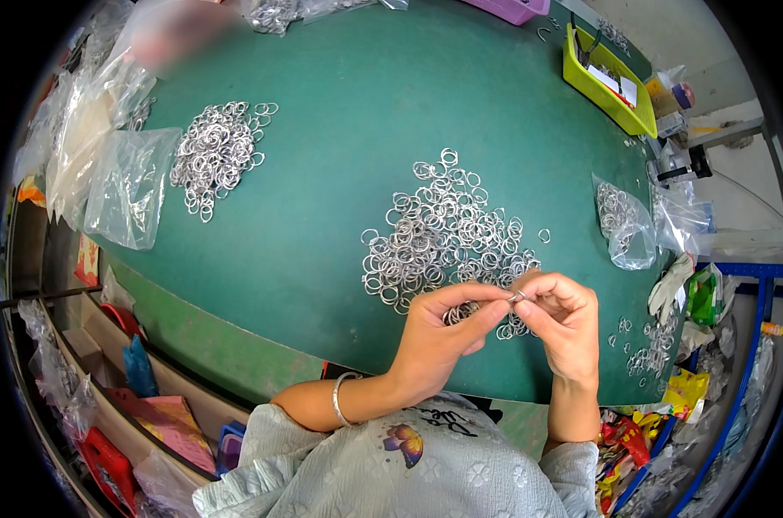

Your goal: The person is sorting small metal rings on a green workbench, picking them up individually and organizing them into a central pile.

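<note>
Between the fingertips of my left hand and my right hand is a small silver metal ring. Both hands are closed in a pinch on it, just above the near side of the table. Several more rings show at the curled fingers of my left hand; whether they are held or lie on the table I cannot tell. Right beyond my hands spreads a large loose pile of silver metal rings. One ring lies apart at the pile's right.
A second ring pile lies at left on the green table, beside clear plastic bags. At right are a bag of rings, a scatter of small rings and a white glove. A yellow-green basket stands far right.
</note>
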Demonstrator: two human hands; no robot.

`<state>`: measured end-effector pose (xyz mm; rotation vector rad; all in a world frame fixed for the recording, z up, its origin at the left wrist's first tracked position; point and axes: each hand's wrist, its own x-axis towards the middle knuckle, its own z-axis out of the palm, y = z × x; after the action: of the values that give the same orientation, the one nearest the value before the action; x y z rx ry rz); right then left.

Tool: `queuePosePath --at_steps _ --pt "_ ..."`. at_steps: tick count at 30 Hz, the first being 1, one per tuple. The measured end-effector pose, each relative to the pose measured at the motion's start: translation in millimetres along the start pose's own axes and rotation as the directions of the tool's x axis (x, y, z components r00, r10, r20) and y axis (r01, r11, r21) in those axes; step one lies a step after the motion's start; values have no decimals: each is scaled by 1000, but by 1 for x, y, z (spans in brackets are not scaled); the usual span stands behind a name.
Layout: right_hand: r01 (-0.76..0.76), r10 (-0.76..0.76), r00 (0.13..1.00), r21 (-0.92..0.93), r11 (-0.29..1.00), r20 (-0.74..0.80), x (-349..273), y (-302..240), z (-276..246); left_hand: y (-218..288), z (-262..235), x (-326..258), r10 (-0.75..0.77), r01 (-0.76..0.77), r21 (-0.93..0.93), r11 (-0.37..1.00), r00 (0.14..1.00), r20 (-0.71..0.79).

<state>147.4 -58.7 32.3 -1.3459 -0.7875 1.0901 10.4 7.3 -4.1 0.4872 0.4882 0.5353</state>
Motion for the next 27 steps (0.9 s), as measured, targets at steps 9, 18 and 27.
queuePosePath --at_steps 9,18,27 --pt "-52 54 998 61 997 -34 -4 -2 2 2 1 0 -30 30 -19 999 999 16" --pt "360 -414 883 -886 293 221 -15 4 19 -18 -19 0 -48 32 213 976 996 70" --pt "270 -417 908 -800 536 26 18 30 5 -29 -35 -14 -174 174 -6 985 985 9"
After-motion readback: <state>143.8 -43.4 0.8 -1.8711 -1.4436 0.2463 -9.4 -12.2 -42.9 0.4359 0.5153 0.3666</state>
